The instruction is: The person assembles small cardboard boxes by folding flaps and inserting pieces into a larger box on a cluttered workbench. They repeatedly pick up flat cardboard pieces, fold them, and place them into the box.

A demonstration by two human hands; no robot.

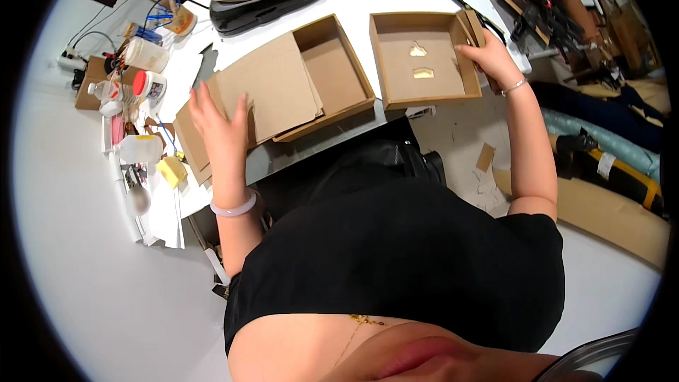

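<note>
My left hand (221,122) rests with fingers spread on flat brown cardboard sheets (272,92). These lie over the left part of a shallow open cardboard box (336,74), hiding much of its inside. To the right, a second shallow cardboard box (396,60) shows two small cut-out shapes in its floor, with bright yellowish patches in them. Its right wall, with what looks like a cardboard strip against it, is in the grip of my right hand (491,60). The thumb hooks over the inner side; the other fingers are mostly hidden.
At the table's back stands a dark machine (265,0) with a rounded brown top. Jars, including a red-lidded white tub (149,85), a clear bottle (106,90) and a yellow sponge-like block (171,170) line the left edge. Black-handled scissors-like tools (460,3) lie beyond my right hand.
</note>
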